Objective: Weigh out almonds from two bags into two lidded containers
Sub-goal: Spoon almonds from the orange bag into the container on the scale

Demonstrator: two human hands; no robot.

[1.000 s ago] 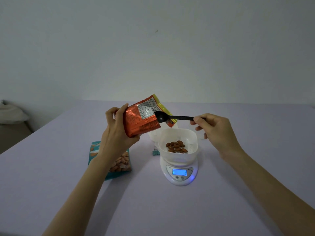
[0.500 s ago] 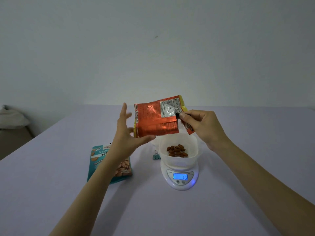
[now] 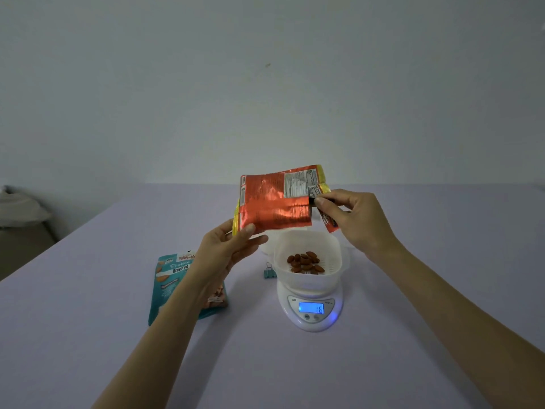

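Note:
An orange foil almond bag (image 3: pixel 274 202) is held sideways in the air above the white container (image 3: pixel 306 283), which stands on the white kitchen scale (image 3: pixel 309 320). Several almonds (image 3: pixel 305 262) lie in the container, and the lit display shows about 15. My left hand (image 3: pixel 227 252) pinches the bag's lower left corner. At the bag's open right end, my right hand (image 3: pixel 354 222) pinches a black spoon handle (image 3: pixel 311 201); the rest of the spoon is hidden inside the bag. A teal almond bag (image 3: pixel 171 278) lies flat on the table under my left forearm.
A small teal binder clip (image 3: pixel 269 274) lies just left of the scale. Another white plastic piece (image 3: pixel 265 250) shows behind the container. The lilac table (image 3: pixel 295 373) runs to the wall. A pillow (image 3: pixel 20 208) lies beyond the table's left edge.
The spoon went from the bag's mouth to deep inside it. The bag turned level and sideways. My left hand shifted from gripping the bag's middle to pinching its lower left corner.

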